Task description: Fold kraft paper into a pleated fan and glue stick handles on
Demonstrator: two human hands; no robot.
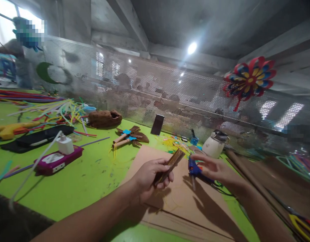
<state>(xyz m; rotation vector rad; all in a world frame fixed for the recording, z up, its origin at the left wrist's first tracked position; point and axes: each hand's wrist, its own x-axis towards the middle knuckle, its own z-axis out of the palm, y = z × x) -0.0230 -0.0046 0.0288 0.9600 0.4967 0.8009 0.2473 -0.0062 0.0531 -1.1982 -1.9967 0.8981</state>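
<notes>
My left hand is closed around a narrow brown folded strip with a glossy surface, which tilts up to the right. A blue glue gun with an orange trigger is at the right side of the brown cardboard sheets, a pale stick jutting down from it. My right hand is beside the glue gun, its fingers stretched out and apart along the gun's top and side. Whether those fingertips touch the gun I cannot tell. A dark cord trails right from the gun, under the hand.
Behind the cardboard lie brown-winged paper tube figures, yellow shreds, a phone and a white jug. At left are a purple power strip with a charger, a black pouch and coloured strips. Scissors lie at right.
</notes>
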